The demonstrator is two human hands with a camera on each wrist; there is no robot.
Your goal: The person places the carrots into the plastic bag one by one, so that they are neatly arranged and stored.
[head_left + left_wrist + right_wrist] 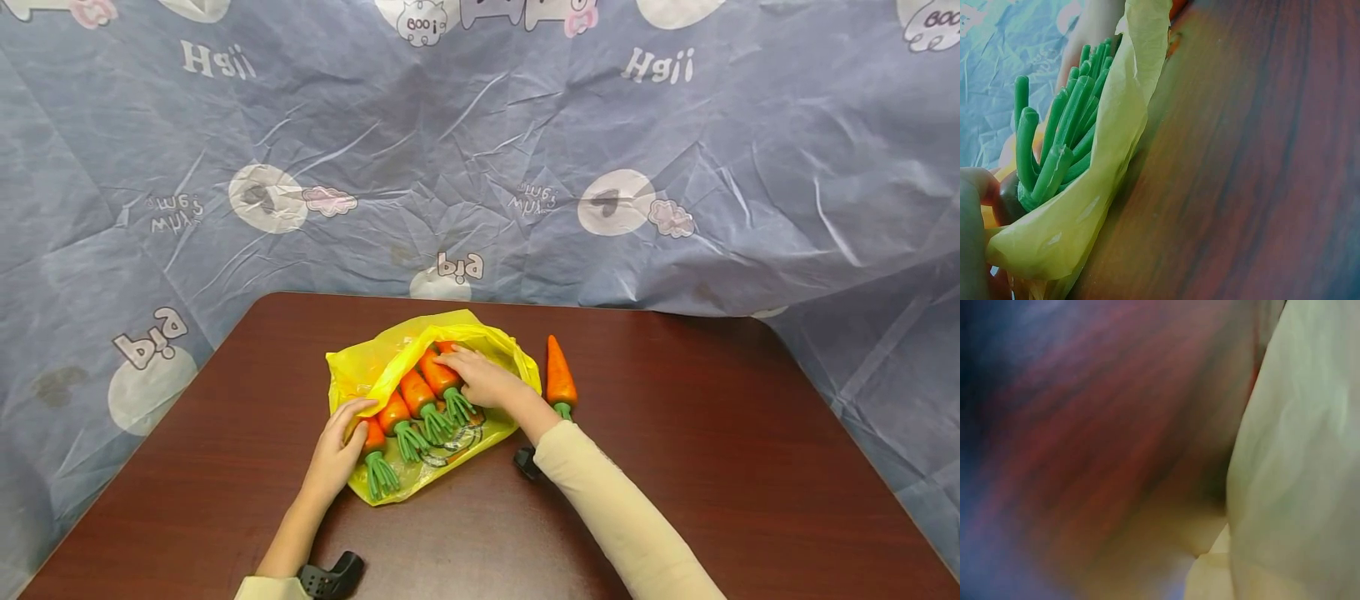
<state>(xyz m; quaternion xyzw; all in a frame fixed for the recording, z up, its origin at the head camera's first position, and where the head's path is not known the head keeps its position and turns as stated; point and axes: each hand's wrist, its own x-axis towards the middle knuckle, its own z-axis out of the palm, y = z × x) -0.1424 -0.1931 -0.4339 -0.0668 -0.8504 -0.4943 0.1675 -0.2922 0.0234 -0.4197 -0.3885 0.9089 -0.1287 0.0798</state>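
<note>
A yellow plastic bag (408, 492) lies on its side on the table with its mouth towards me. Inside, several orange carrots (417, 392) lie side by side, their green stalks (1072, 119) pointing out of the mouth. At the bag's left edge, my left hand (337, 442) pinches the plastic, its thumb beside the leftmost carrot (372, 437). My right hand (483, 379) reaches into the mouth from the right, with extended fingers resting over the rightmost carrots; their tips are partly hidden. Mostly blurred tabletop and the cream sleeve (1297, 450) fill the right wrist view.
Another carrot (559, 375) lies on the table right of the bag, its stalk partly behind my right forearm. The brown table (712, 442) extends to both sides. A blue-grey printed cloth (480, 150) hangs behind it.
</note>
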